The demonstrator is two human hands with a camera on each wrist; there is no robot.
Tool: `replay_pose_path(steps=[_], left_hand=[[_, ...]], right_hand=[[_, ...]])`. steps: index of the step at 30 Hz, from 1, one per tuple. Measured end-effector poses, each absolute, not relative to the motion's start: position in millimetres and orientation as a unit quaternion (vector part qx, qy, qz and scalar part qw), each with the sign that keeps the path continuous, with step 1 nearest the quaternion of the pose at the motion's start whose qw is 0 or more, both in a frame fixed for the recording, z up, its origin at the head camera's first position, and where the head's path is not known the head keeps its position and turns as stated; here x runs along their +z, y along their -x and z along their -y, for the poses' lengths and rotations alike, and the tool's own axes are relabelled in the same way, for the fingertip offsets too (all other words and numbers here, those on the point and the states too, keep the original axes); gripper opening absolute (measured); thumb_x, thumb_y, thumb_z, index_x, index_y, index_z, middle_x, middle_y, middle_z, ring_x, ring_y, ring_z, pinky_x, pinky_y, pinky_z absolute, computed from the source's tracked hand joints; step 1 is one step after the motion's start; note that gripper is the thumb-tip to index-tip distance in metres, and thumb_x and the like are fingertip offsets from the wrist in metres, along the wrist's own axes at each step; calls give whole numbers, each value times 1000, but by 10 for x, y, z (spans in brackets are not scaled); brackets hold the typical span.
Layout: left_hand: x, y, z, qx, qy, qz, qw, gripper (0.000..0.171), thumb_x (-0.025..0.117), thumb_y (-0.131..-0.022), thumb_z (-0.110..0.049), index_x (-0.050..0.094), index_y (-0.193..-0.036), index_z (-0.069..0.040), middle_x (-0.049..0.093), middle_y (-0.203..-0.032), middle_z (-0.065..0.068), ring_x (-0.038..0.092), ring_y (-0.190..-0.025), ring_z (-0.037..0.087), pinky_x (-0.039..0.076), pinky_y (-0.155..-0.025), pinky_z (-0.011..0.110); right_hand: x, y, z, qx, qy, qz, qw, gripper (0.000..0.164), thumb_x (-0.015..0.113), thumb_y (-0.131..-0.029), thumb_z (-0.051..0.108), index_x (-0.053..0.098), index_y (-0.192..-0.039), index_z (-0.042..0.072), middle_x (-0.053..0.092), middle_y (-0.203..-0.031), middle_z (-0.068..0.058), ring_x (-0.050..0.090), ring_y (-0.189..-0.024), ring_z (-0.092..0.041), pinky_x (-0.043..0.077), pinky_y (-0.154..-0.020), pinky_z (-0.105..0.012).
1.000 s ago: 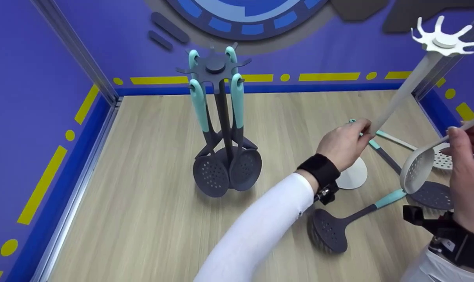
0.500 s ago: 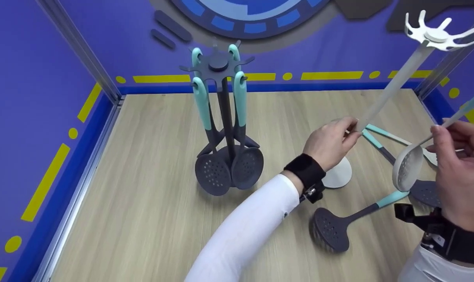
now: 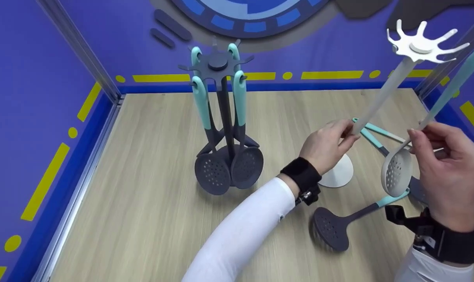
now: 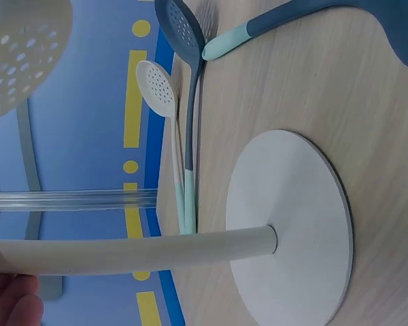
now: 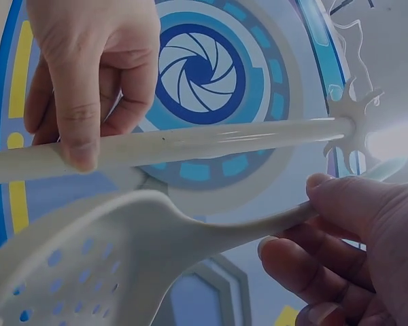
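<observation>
My left hand (image 3: 325, 147) grips the pole of a white utensil stand (image 3: 384, 92) whose hooked top is bare. Its round base (image 4: 292, 204) is close over or on the table, and the pole leans in the head view. My right hand (image 3: 450, 164) pinches a white skimmer (image 3: 395, 172) by the neck between thumb and fingers. The skimmer's perforated bowl points down and its turquoise handle rises up to the right, beside the stand. In the right wrist view, the skimmer's neck (image 5: 245, 227) runs below the pole (image 5: 224, 141).
A dark utensil stand (image 3: 225, 102) hung with several turquoise-handled utensils stands left of centre. A dark slotted ladle (image 3: 333, 227) lies in front of the hands. A dark slotted utensil (image 4: 180, 34) and a white skimmer (image 4: 156, 88) lie at the right. Blue panels enclose the table.
My right hand has brought the skimmer left towards the stand, and its handle has come more upright. The white stand's top has shifted left, with my left hand still holding the pole.
</observation>
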State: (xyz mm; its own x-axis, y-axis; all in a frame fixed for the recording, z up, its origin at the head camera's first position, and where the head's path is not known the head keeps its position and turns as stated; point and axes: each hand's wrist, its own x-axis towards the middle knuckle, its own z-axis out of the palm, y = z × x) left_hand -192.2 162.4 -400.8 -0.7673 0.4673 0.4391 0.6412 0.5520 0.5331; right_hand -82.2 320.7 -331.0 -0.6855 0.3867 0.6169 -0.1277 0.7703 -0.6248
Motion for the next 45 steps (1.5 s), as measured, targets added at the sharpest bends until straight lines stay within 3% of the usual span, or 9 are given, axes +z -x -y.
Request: replay_pose_path(steps=[8,15,23,30,38,45], left_hand=[[-4020,1928,-1606,-370,315,865,125,23,53,-95,-43,55,-108,-24,58,-95,-15,56,-86,-9,41,-66,6],[-4046,1915,-1615,-377,319,860,130,31,52,-95,-43,61,-118,-24,61,-98,-13,58,-88,-6,42,-71,5],[-4058,1922,-1612,-379,315,862,120,30,52,-94,-45,64,-114,-27,60,-97,-16,55,-88,-8,43,-73,5],[-4053,1933,-1608,-369,311,870,105,27,52,-93,-47,65,-109,-29,58,-93,-18,53,-84,-8,42,-68,7],[-4066,1950,-1592,-374,322,863,111,25,51,-94,-45,64,-106,-27,63,-93,-18,54,-81,-8,42,-67,8],[-4072,1955,-1584,-371,329,861,113,26,50,-95,-44,63,-109,-27,65,-92,-17,55,-79,-7,43,-66,8]], right_hand=[[-3279,791,-3193,311,55,869,381,23,70,-86,25,71,-105,11,64,-91,22,53,-71,10,39,-64,-1],[-3296,772,-3249,322,38,869,374,20,71,-86,20,72,-103,10,64,-89,22,54,-69,8,39,-63,-2],[-3325,776,-3259,293,67,890,342,23,71,-85,28,72,-105,18,62,-89,28,54,-72,10,38,-64,-1],[-3344,801,-3237,293,57,896,329,22,72,-85,28,72,-105,18,60,-84,32,54,-70,10,39,-63,-1],[-3401,842,-3182,296,72,900,312,28,69,-86,32,70,-110,18,71,-94,-3,53,-73,7,39,-65,-2],[-3434,879,-3156,299,42,896,325,29,70,-86,30,69,-110,15,70,-96,-4,54,-74,13,39,-65,0]])
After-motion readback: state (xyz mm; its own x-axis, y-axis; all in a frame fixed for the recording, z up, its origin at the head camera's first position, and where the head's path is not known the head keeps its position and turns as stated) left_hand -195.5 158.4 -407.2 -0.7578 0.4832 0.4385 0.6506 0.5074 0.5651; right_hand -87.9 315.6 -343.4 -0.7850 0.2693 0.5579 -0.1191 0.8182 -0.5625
